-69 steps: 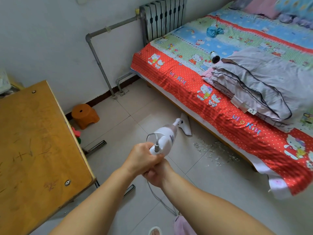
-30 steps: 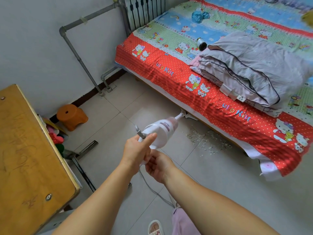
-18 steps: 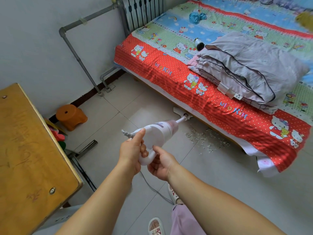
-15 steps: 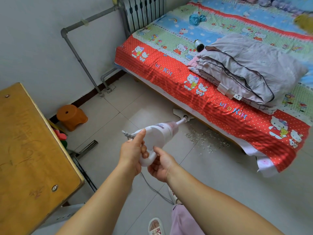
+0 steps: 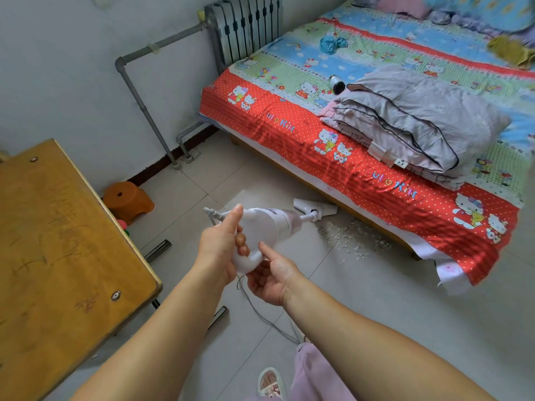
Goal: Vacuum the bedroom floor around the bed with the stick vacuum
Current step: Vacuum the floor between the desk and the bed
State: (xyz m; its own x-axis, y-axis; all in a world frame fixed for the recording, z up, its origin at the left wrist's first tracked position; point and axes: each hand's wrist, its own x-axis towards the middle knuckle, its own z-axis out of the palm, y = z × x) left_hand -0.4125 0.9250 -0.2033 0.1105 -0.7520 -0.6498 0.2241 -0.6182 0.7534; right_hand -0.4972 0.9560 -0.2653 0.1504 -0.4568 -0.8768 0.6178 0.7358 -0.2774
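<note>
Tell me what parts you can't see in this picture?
Head view, the only one:
- Under the bed: hidden by the hanging sheet.
- Stick vacuum handle: covered by the left hand and right hand.
- Its cord: disappears behind the right arm.
- Wooden table: cut off at the left edge.

My left hand (image 5: pixel 223 244) covers the curved handle of the white plastic stick vacuum (image 5: pixel 269 227), and my right hand (image 5: pixel 270 277) hides its lower end, so I cannot tell where the thin grey cord (image 5: pixel 260 314) joins it. The wand is foreshortened behind the body. The bed (image 5: pixel 376 157) with its red cartoon-print sheet runs off the right edge. The yellow wooden bench (image 5: pixel 58 241) is cut by the left edge. The pale scraps of litter (image 5: pixel 350 238) are too small to identify.
</note>
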